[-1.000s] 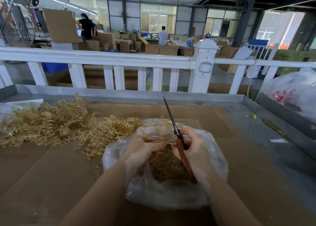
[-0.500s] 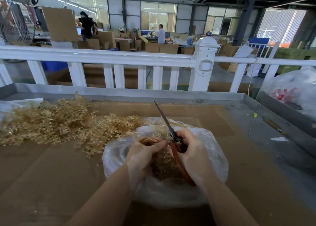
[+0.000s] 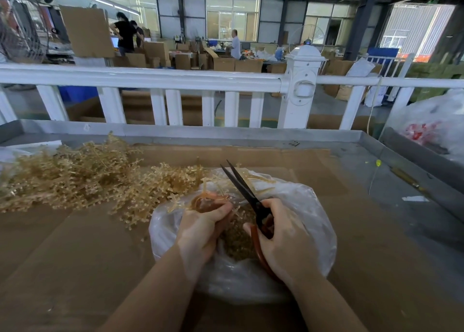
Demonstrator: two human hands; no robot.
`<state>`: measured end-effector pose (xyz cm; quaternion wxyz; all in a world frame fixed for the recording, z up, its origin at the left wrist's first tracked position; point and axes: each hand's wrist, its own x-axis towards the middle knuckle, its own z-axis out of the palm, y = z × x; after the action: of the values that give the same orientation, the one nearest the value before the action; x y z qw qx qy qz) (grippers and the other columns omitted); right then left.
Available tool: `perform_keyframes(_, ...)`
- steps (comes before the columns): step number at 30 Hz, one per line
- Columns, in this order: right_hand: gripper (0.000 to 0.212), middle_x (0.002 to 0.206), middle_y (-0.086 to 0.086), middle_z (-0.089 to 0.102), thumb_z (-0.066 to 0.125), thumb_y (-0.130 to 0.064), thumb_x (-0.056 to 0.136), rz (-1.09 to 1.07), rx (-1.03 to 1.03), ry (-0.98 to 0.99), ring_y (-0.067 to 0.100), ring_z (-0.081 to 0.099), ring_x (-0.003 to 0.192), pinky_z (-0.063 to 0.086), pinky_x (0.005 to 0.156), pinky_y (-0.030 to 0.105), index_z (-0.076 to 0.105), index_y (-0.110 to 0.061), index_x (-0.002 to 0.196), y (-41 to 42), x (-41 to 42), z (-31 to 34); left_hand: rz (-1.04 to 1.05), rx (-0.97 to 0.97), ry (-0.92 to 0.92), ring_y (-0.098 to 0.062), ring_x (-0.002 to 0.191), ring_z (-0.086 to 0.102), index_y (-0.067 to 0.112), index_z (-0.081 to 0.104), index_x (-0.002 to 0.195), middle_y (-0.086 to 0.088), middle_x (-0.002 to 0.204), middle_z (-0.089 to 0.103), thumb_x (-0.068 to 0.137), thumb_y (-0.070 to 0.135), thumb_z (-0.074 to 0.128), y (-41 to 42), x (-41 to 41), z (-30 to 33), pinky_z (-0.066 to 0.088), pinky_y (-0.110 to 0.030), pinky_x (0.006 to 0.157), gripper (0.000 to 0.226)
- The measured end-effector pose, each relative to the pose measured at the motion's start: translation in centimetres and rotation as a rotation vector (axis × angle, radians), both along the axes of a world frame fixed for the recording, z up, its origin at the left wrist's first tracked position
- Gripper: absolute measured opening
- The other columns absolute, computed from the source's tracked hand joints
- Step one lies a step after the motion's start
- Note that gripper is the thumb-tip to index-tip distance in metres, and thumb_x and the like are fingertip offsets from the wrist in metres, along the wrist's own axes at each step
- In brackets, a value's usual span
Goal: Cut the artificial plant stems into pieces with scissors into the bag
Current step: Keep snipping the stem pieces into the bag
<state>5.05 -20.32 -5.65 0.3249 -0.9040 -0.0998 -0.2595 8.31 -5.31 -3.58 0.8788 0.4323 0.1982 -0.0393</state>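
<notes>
While the left hand pinches a thin golden plastic stem over the clear plastic bag near the table's front edge, the right hand grips the scissors, blades slightly apart. Such stems seem light and springy; holding close to the cut should steady them.

both forearms are bare to the frame edge, and the hands wear no gloves or rings.

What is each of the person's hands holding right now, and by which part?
The right hand grips the scissors by their red handles, blades slightly parted. The left hand holds a plant stem near its end, over the clear bag.
</notes>
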Motion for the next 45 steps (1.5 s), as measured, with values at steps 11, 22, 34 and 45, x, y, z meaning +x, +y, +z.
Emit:
perform_keyframes(11,0.047,0.101,-0.019,0.053,0.075,-0.044,0.074,0.051,-0.029,-0.035,0.005,0.053,0.095,0.043,0.082,0.018,0.057,-0.024,0.113,-0.2,-0.4,-0.4,0.161,-0.137,-0.121,-0.013,0.062,0.07,-0.001,0.062,0.091,-0.009,0.079,0.068,0.079,-0.014,0.063,0.3,1.0,0.4,0.057,-0.02,0.054,0.018)
perform_keyframes(22,0.047,0.097,-0.01,0.059,0.074,-0.044,0.075,0.072,-0.076,-0.033,0.01,0.053,0.09,0.045,0.082,0.024,0.059,-0.021,0.113,-0.2,-0.4,-0.2,0.16,-0.208,-0.223,-0.013,0.067,0.067,0.0,0.052,0.118,-0.005,0.075,0.059,0.083,-0.015,0.055,0.6,1.4,1.1,0.059,-0.024,0.062,0.039)
perform_keyframes(34,0.049,0.102,-0.01,0.059,0.069,-0.05,0.077,0.095,-0.124,0.01,0.009,0.051,0.095,0.043,0.086,0.023,0.057,-0.024,0.117,-0.2,-0.4,0.0,0.177,-0.25,-0.151,-0.013,0.063,0.07,-0.004,0.048,0.13,-0.012,0.091,0.063,0.084,-0.012,0.056,0.8,1.5,0.4,0.054,-0.019,0.049,0.047)
perform_keyframes(45,0.05,0.105,-0.012,0.059,0.066,-0.053,0.078,0.117,-0.116,0.018,0.005,0.05,0.096,0.039,0.086,0.017,0.055,-0.025,0.118,-0.4,-0.3,-0.2,0.21,-0.206,-0.143,-0.021,0.071,0.07,-0.002,0.048,0.125,-0.019,0.095,0.066,0.078,-0.015,0.06,0.6,0.9,0.5,0.056,-0.02,0.052,0.05)
